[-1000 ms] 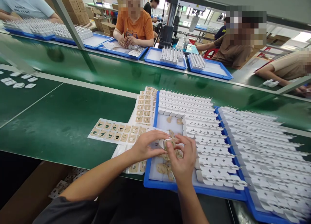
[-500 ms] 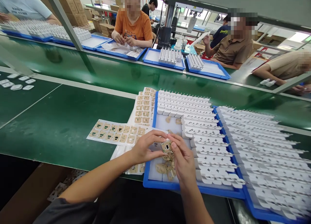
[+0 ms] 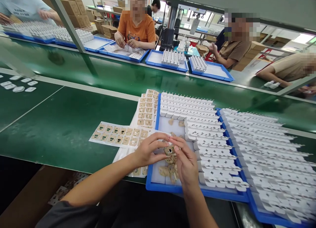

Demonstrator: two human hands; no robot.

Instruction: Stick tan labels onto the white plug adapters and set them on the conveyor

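Observation:
Between both hands is a small white charger housing [image 3: 170, 150], its face covered by a tan adhesive pad with rectangular cut-outs. My left hand [image 3: 150, 149] grips it from the left, thumb below and fingers above. My right hand [image 3: 187, 162] closes on its right side, with the thumb along the edge. Both hands hover over the blue tray [image 3: 163, 187], where crumpled tan backing pieces [image 3: 168, 172] lie beneath them. White chargers [image 3: 209, 139] with upright pins stand in rows in that tray. Left of it lies a sheet of tan adhesive pads [image 3: 118, 134], partly under my left hand.
A second blue tray packed with white chargers [image 3: 269, 162] adjoins on the right. More pad sheets [image 3: 145, 111] lie behind. Flat white pieces [image 3: 18, 89] rest at the far left. Across the green conveyor belt [image 3: 111, 76], co-workers sit behind several blue trays [image 3: 154, 56].
My hands and the charger housing stay almost in place. Across the line, the co-worker at right has lowered a hand holding something white, and the far-left co-worker has raised a hand.

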